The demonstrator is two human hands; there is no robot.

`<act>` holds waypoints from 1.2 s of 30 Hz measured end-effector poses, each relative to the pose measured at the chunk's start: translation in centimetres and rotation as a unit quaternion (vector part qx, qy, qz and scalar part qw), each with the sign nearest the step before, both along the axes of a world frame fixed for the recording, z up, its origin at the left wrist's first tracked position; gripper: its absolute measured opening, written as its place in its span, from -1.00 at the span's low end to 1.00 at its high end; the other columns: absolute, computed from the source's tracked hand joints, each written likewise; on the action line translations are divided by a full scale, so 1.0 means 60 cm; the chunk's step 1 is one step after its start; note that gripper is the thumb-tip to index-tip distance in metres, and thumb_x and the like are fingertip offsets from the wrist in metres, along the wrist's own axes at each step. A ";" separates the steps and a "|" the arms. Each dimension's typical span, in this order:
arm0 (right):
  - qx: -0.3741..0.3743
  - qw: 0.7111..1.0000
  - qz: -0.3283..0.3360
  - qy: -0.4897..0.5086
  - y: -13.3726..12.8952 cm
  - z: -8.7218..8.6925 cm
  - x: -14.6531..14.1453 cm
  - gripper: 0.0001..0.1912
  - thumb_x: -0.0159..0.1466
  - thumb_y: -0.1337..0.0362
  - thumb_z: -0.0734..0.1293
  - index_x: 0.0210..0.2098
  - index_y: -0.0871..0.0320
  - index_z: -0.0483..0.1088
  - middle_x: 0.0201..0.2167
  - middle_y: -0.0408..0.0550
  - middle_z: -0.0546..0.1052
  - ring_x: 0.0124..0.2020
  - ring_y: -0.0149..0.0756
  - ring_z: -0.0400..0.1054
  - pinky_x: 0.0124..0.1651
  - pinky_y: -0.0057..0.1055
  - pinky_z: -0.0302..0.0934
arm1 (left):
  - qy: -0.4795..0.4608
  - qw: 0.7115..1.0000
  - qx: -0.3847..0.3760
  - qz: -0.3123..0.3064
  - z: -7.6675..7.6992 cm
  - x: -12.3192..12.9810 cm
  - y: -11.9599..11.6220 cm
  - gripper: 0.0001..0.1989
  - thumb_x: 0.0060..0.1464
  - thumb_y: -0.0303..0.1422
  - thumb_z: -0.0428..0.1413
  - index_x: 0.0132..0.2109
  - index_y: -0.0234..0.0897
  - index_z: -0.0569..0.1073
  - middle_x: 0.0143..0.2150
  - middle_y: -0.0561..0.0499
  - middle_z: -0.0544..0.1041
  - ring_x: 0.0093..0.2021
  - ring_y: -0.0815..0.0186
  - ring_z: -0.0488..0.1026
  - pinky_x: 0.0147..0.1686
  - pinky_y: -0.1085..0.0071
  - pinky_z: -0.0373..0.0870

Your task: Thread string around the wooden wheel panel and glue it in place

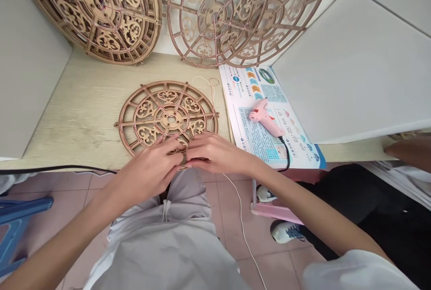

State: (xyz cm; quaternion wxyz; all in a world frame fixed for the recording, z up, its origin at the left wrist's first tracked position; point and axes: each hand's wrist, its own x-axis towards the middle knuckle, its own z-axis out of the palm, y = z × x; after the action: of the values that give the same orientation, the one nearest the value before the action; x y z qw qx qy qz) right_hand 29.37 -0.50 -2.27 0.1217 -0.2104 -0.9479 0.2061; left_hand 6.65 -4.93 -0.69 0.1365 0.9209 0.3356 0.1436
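1. One long pale wooden desk (pixel 84 101) fills the middle of the view, with a big white panel (pixel 350 65) on its right side. Pink floor tiles (pixel 63 182) show below its near edge.
2. Three big wooden lattice wheels (pixel 212 16) lean up at the far side of the desk. They look whole, and thin pink lines run along their bars.
3. One printed paper sheet (pixel 240 94) lies flat on the right part of the desk.
4. One small wooden lattice wheel (pixel 166 119) lies flat near the middle of the desk, close to the near edge. Thin pink lines run on its bars too. It is the only wheel lying down, and the only one being handled.
5. One pink glue gun (pixel 264 117) lies on the paper, well apart from the hands. Its black cord (pixel 287 153) hangs over the near edge of the desk.
6. Both hands work at the near edge of the small wheel. The left hand (pixel 150 166) and right hand (pixel 215 153) nearly touch. Their fingers (pixel 170 157) are bent and close together, but I cannot tell if they grip the wheel or a small piece on it.
7. One loop of thin pale string (pixel 205 82) lies just past the small wheel.
8. Another person's hand (pixel 402 153) shows at the far right.
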 end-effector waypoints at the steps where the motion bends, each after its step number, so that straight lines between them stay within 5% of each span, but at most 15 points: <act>1: -0.007 1.000 -0.001 -0.002 0.001 0.001 0.000 -0.80 0.43 0.25 0.31 -0.28 0.18 0.53 -0.36 -0.10 0.54 -0.31 -0.32 0.30 -0.18 -0.37 0.07 | -0.008 1.000 -0.007 -0.002 -0.001 -0.002 0.001 -0.74 0.34 -0.49 -0.08 -0.22 -0.27 0.49 -0.02 -0.08 0.50 0.24 0.07 0.42 0.17 0.07 0.46; 8: -0.011 0.999 0.030 -0.001 0.007 0.010 -0.003 -0.79 0.44 0.27 0.29 -0.28 0.15 0.53 -0.33 -0.12 0.56 -0.31 -0.35 0.32 -0.21 -0.38 0.04 | -0.041 0.997 -0.058 -0.005 -0.003 -0.008 0.004 -0.73 0.33 -0.49 -0.08 -0.26 -0.26 0.48 0.05 -0.04 0.53 0.35 0.12 0.33 0.40 0.07 0.21; 12: -0.023 0.999 0.025 0.005 0.004 0.009 -0.006 -0.81 0.42 0.28 0.33 -0.31 0.17 0.52 -0.38 -0.12 0.52 -0.33 -0.36 0.30 -0.23 -0.39 0.03 | -0.053 0.994 -0.086 0.050 -0.012 0.000 -0.001 -0.81 0.24 -0.46 0.02 -0.32 -0.25 0.47 0.07 -0.04 0.53 0.31 0.06 0.37 0.23 0.12 0.43; 24: -0.150 0.979 -0.135 0.001 -0.034 0.014 -0.029 -0.77 0.25 0.48 0.36 -0.50 0.20 0.31 -0.52 -0.21 0.36 -0.39 -0.41 0.14 -0.24 -0.44 -0.01 | -0.133 0.982 -0.102 0.083 -0.026 0.010 -0.015 -0.85 0.20 -0.47 0.04 -0.30 -0.27 0.49 0.06 -0.09 0.52 0.28 0.14 0.37 0.39 0.09 0.22; 30: -0.106 0.978 -0.157 0.090 -0.058 0.004 -0.020 -0.83 0.30 0.46 0.38 -0.43 0.20 0.44 -0.46 -0.16 0.42 -0.33 -0.36 0.23 -0.11 -0.38 0.14 | -0.125 0.982 -0.105 0.093 -0.037 0.007 -0.017 -0.87 0.20 -0.47 0.02 -0.33 -0.26 0.41 0.18 -0.11 0.47 0.41 0.10 0.20 0.38 0.03 0.21; 36: 0.109 0.956 -0.241 0.127 -0.135 -0.017 -0.021 -0.86 0.40 0.39 0.31 -0.10 0.24 0.50 -0.19 0.07 0.54 -0.10 -0.20 0.32 -0.05 -0.23 0.25 | -0.132 0.982 -0.099 0.088 -0.035 0.007 -0.020 -0.85 0.21 -0.51 0.00 -0.35 -0.25 0.33 0.17 -0.11 0.47 0.41 0.10 0.20 0.36 0.01 0.23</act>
State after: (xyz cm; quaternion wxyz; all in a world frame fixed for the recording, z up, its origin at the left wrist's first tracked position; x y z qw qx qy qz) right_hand 28.12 -8.62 -3.29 0.3094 -0.3899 -0.8625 0.0912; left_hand 7.08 -6.10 -2.79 0.2566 0.8430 0.4065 0.2413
